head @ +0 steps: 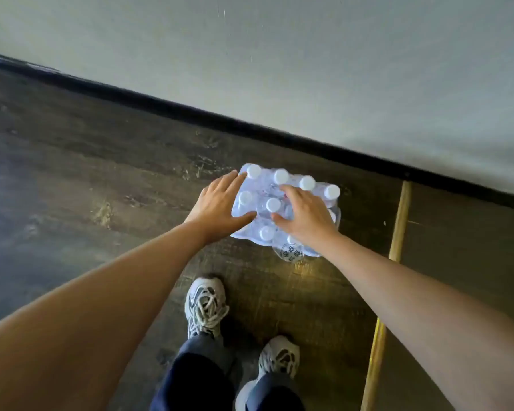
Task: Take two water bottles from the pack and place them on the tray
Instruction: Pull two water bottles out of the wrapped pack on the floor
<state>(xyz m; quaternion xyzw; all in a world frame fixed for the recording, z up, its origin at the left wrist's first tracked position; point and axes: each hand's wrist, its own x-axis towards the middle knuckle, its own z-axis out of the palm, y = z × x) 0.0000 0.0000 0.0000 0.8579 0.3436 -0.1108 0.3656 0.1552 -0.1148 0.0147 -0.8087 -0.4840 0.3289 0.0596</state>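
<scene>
A shrink-wrapped pack of water bottles (282,188) with white caps stands on the dark wooden floor near the wall. My left hand (217,207) lies spread on the pack's left side, fingers apart, thumb over the wrap between caps. My right hand (304,216) rests on top of the pack toward its right, fingers spread over the bottles, covering some caps. Neither hand holds a bottle. One white cap (273,204) shows between the two hands. No tray is in view.
A pale wall with a black baseboard (250,126) runs diagonally just behind the pack. A yellow strip (398,232) lies on the floor to the right. My two feet in grey sneakers (207,307) stand below the pack.
</scene>
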